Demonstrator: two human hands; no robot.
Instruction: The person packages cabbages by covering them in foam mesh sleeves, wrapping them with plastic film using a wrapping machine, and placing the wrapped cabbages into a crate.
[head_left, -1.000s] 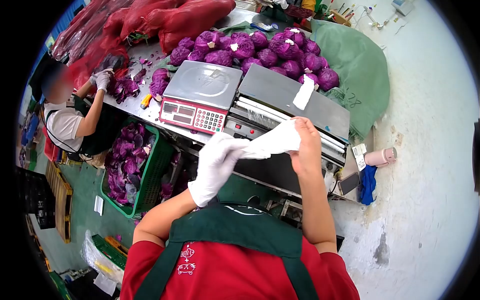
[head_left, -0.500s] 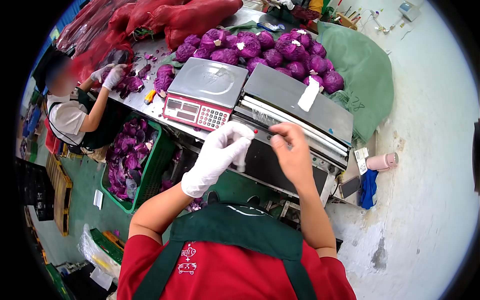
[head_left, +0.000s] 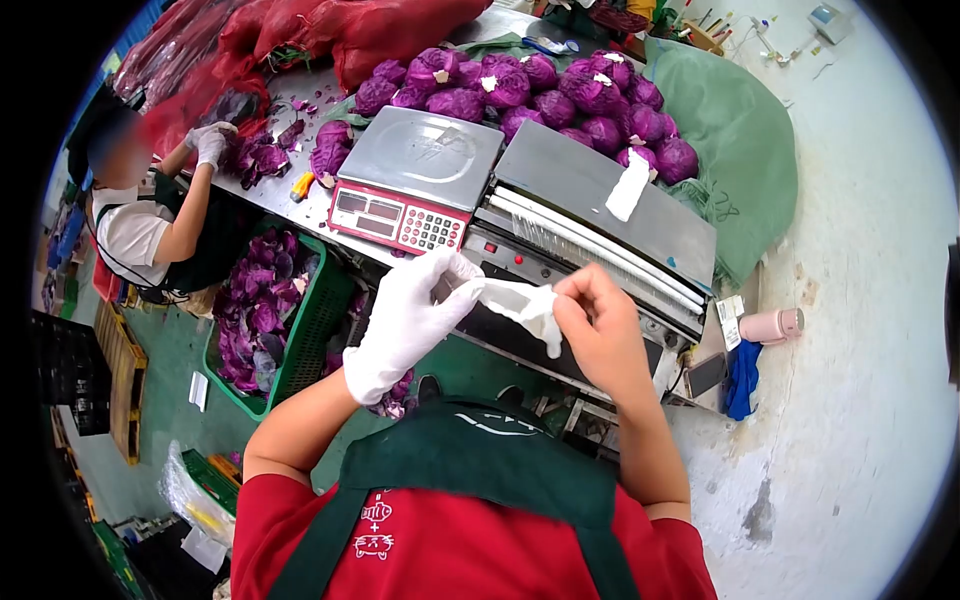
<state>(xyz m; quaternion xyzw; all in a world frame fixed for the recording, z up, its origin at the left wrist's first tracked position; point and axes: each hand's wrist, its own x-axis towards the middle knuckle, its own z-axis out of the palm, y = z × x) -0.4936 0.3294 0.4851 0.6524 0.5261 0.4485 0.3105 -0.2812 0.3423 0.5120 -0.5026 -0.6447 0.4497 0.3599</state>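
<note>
A white glove (head_left: 525, 305) is stretched between my two hands, above the front of the wrapping machine (head_left: 600, 200). My left hand (head_left: 412, 318), itself in a white glove, pinches one end of it. My bare right hand (head_left: 603, 330) grips the other end between thumb and fingers, and part of the glove hangs down beside it. Just beyond my left hand is the scale (head_left: 425, 160) with its red keypad. On the machine's top lies a white item (head_left: 628, 188).
Red cabbages (head_left: 590, 95) are heaped behind the scale, beside a green sack (head_left: 735, 140) and red net bags (head_left: 370, 35). At the left a co-worker (head_left: 140, 230) handles leaves above a green crate (head_left: 300, 335). A pink bottle (head_left: 770, 326) stands at the right.
The glove was stretched out long, then bunched at my left hand with my right hand apart. Now my right hand grips it again, and it spans both hands.
</note>
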